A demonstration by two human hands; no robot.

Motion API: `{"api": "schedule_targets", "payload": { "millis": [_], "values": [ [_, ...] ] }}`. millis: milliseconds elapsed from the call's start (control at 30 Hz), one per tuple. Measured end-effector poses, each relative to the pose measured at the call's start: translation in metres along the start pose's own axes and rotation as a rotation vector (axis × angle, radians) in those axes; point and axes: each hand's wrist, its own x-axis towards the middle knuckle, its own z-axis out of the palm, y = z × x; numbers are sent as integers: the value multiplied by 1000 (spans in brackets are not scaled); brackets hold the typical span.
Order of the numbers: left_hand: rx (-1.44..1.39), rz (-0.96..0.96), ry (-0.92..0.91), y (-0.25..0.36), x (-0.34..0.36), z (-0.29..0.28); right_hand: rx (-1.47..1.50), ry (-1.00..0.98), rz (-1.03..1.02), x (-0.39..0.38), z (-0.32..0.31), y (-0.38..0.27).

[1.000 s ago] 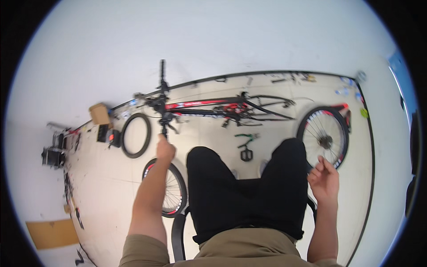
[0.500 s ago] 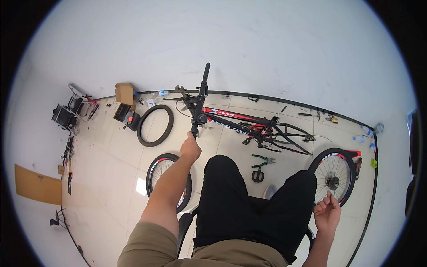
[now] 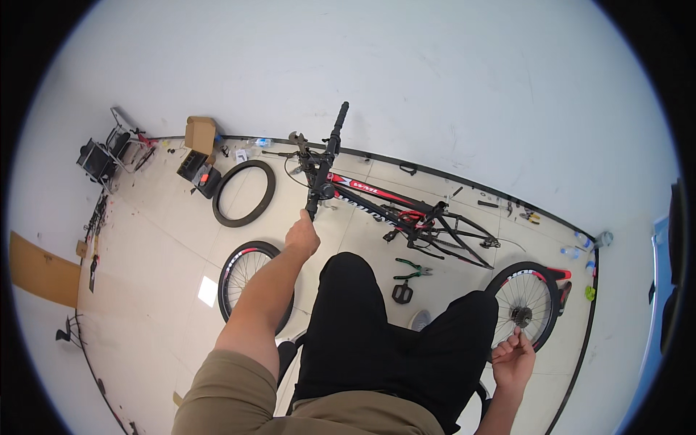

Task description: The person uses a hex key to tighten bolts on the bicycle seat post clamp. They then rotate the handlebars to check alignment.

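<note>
My left hand [image 3: 302, 235] is closed around the near end of a black bicycle handlebar [image 3: 338, 134]. The bar belongs to a black and red bicycle frame [image 3: 373, 190], which has no wheels in it and extends to the right. Beside my right knee, my right hand [image 3: 513, 360] is raised with thumb and fingers pinched together; whatever sits between them is too small to make out. Just beyond that hand lies a wheel with a sprocket cassette [image 3: 520, 317]. Another wheel [image 3: 226, 274] is partly covered by my left forearm.
Green-handled pliers [image 3: 413, 270] and a pedal [image 3: 402, 292] lie on the floor before my knees. A loose tyre [image 3: 219, 192], a cardboard box [image 3: 201, 134] and a black toolbox [image 3: 194, 167] are at far left. Small tools and bottles [image 3: 570, 251] line the wall.
The whole view has turned slightly, with the right side of the scene lower. My left hand stays on the handlebar, and my right hand keeps its pinch.
</note>
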Motion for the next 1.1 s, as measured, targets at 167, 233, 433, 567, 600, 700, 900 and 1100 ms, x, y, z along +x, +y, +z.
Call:
{"api": "schedule_targets", "payload": {
  "millis": [167, 233, 433, 567, 600, 700, 900, 1100],
  "values": [
    [-22, 3, -10, 1, -4, -5, -10, -21, 19, 4, -4, 0],
    [-31, 15, -9, 0, -4, -4, -15, -5, 22, 4, -5, 1],
    [-43, 24, -18, 2, -5, -5, -56, -11, 24, 9, -10, 1],
    [-47, 31, 1, -3, -1, -1, -74, -2, 16, 10, -9, 2],
    [-53, 36, 1, -3, -1, 0, -79, -5, 13, 10, -10, 1],
    [-62, 37, 2, -2, -1, 0, -72, 1, 9, 11, -10, 1],
    [-35, 22, 0, -1, -2, -2, -73, 8, -14, 8, -5, 2],
    [-38, 19, -4, 2, -5, -5, -68, 24, -17, 6, -4, 2]
  ]
}}
